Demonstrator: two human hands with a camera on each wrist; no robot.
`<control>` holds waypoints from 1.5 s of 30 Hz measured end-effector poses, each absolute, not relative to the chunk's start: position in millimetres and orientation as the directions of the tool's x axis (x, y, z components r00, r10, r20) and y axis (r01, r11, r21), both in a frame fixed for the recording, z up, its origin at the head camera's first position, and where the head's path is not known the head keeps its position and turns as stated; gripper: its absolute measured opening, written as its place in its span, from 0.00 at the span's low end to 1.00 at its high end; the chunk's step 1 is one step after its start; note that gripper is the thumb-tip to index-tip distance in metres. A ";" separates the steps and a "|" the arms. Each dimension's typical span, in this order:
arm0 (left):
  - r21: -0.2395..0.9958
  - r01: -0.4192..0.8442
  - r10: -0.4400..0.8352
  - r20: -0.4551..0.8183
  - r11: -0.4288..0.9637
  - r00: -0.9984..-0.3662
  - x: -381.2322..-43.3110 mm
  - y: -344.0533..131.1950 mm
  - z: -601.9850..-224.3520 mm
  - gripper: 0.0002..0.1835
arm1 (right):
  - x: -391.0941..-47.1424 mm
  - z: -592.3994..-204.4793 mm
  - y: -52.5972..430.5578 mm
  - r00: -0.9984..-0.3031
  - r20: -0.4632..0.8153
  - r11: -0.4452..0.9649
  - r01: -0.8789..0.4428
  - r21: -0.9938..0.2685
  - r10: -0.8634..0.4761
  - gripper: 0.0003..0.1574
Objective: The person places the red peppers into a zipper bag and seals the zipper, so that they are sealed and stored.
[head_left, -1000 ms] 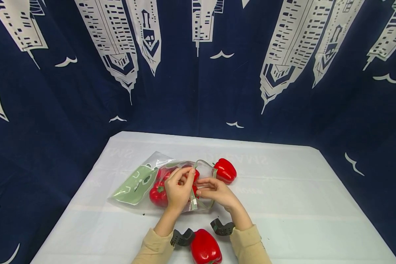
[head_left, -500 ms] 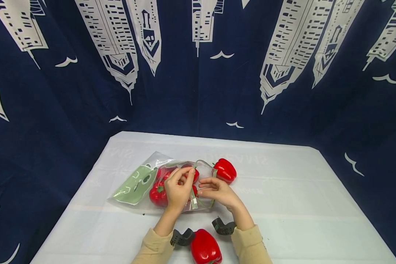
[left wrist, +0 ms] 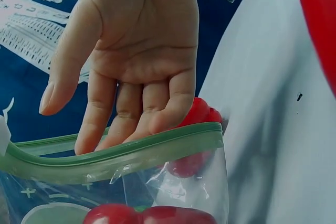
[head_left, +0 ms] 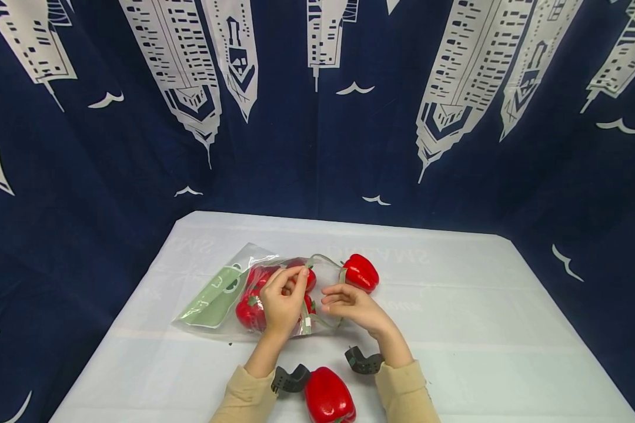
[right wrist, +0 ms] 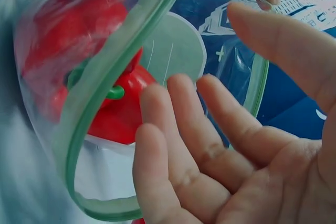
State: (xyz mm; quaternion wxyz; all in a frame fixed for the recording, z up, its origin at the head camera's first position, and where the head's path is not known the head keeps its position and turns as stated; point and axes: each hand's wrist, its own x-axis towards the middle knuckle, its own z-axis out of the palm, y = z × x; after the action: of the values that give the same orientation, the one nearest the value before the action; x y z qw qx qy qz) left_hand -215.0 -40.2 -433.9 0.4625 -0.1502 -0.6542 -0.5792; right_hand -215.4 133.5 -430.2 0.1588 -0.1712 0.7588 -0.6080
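A clear zip bag [head_left: 203, 308] with a green printed panel lies on its side, holding several red bell peppers [head_left: 250, 311]. My left hand [head_left: 283, 302] pinches the upper edge of its mouth between thumb and fingers. In the right wrist view, the green zip rim [right wrist: 118, 69] gapes wide. My right hand [head_left: 357, 308] holds nothing, its fingers loosely spread at the mouth. The left wrist view shows the right hand [left wrist: 147, 40] palm-on, fingertips partly behind the rim; contact with the bag cannot be told.
One red bell pepper [head_left: 361, 273] lies just beyond the bag mouth at the right. Another bell pepper [head_left: 329, 396] rests near the front, between the forearms. A white cloth [head_left: 481, 317] covers the table, and a dark blue patterned curtain [head_left: 317, 153] hangs behind.
My right hand has drawn slightly right, away from the left hand. My left hand, still pinching the rim, and the bag's peppers have shifted a little left.
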 end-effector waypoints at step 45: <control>0.618 0.725 -0.342 0.781 0.303 -0.523 -196.6 -38.7 -404.2 0.03 | -211.2 -440.1 169.1 -0.586 0.153 -0.040 -0.201 -0.979 -0.796 0.35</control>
State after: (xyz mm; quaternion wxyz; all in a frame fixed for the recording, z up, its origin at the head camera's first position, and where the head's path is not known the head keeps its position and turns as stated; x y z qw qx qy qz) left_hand -196.6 -38.7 -404.2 0.4665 -0.1453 -0.6589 -0.5720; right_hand -211.2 169.1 -440.1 0.2437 -0.3842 0.6485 -0.6103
